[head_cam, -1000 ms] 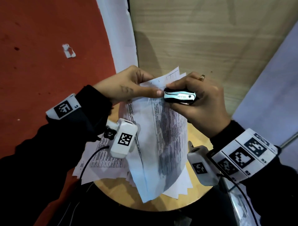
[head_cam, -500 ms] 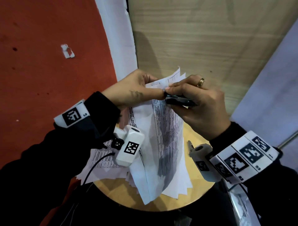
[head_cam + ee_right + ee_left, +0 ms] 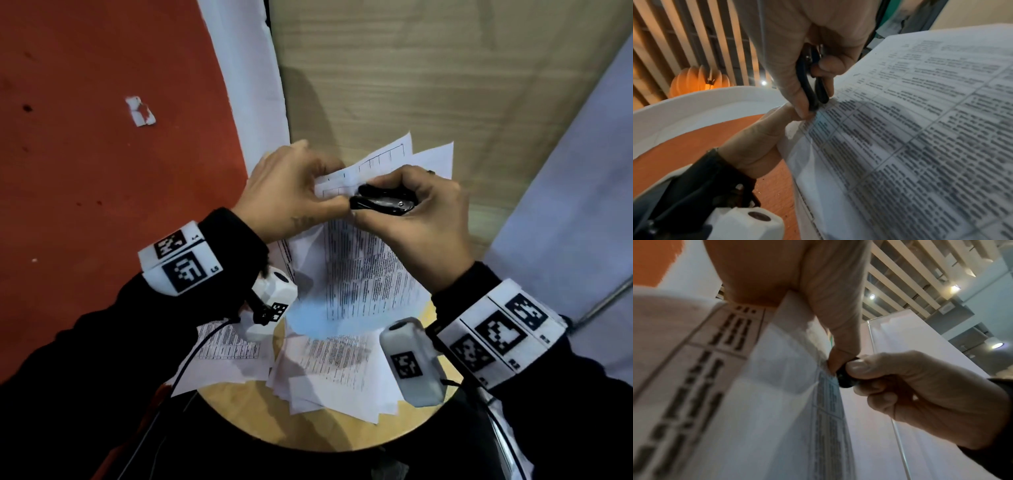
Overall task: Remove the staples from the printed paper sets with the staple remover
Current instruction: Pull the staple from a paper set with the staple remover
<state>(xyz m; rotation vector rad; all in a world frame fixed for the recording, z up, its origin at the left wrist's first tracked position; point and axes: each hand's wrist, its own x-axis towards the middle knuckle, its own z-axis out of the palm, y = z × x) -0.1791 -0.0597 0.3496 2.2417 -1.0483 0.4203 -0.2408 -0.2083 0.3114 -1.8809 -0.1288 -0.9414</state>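
Note:
A printed paper set (image 3: 363,270) hangs in the air above the round table, its text in table rows. My left hand (image 3: 291,192) pinches its top corner between thumb and fingers. My right hand (image 3: 418,219) grips the black staple remover (image 3: 380,202), whose tip sits against that same corner beside my left thumb. In the right wrist view the staple remover (image 3: 812,91) touches the paper set (image 3: 920,129) at its edge. The left wrist view shows the staple remover (image 3: 845,379) tip at the paper set (image 3: 777,386). The staple itself is hidden.
More printed sheets (image 3: 329,370) lie scattered on the small round wooden table (image 3: 342,431) below my hands. A red floor (image 3: 102,171) lies to the left with a paper scrap (image 3: 140,111). A wood panel (image 3: 411,85) stands behind.
Both hands have shifted slightly right with the paper set. The staple remover has rolled in my right hand, so its pale side no longer shows. The sheets have fanned out more.

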